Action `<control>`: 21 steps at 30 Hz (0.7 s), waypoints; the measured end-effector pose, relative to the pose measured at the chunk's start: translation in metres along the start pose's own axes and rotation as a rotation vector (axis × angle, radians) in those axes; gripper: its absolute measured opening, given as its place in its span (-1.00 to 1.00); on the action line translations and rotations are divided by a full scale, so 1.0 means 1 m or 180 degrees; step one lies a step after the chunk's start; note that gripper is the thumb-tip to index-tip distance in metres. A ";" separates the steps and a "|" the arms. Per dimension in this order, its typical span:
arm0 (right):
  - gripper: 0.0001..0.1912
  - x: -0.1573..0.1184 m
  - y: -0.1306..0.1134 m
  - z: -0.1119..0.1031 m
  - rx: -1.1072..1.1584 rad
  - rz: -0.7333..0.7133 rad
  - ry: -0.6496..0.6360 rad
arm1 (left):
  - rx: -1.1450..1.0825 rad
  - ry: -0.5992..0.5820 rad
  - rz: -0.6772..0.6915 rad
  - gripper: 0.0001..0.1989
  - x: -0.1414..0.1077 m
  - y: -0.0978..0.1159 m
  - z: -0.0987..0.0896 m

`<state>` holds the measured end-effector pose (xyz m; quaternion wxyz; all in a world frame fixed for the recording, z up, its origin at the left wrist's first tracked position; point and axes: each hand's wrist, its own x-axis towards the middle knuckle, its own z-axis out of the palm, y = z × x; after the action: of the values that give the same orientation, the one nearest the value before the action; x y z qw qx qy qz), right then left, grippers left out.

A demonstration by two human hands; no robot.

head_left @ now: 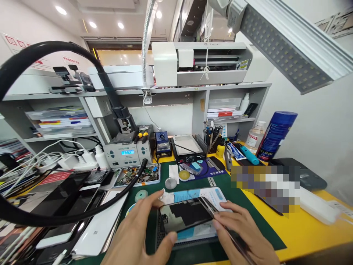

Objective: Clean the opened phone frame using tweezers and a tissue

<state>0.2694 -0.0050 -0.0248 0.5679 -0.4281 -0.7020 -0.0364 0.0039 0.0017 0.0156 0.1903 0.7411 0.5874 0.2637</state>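
Phone: an opened smartphone [187, 217] lies on a grey work pad [165, 241] at the front of the green mat [242, 206].
Left hand: the left hand [138, 235] pinches its near-left corner.
Right hand: the right hand [242, 235] grips the lifted screen panel [212, 208] at the right edge.
Handling: likely light, stiff, slick glass (fragile); best held by the edges.
Unclear: internals glare-washed; wrists cut off; a blurred patch [264, 189] hides bench items.
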 end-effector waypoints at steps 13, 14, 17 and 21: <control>-0.90 0.004 -0.021 -0.033 0.0462 0.1679 0.1250 | -0.2924 -0.1519 -0.2005 -0.57 0.063 0.013 -0.040; -0.89 0.002 -0.020 -0.034 0.0498 0.1674 0.1247 | -0.3059 -0.1672 -0.2031 -0.59 0.065 0.013 -0.042; -0.90 -0.001 -0.018 -0.037 0.0498 0.1703 0.1222 | -0.3482 -0.2118 -0.2116 -0.59 0.068 0.009 -0.043; -0.89 0.002 -0.018 -0.041 0.0441 0.1790 0.1186 | -0.3921 -0.2593 -0.2170 -0.43 0.070 0.000 -0.040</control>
<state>0.2892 -0.0371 -0.0005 0.7019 -0.5513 -0.4416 0.0918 -0.0088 0.0688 0.0590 0.8326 0.3216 0.4149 0.1768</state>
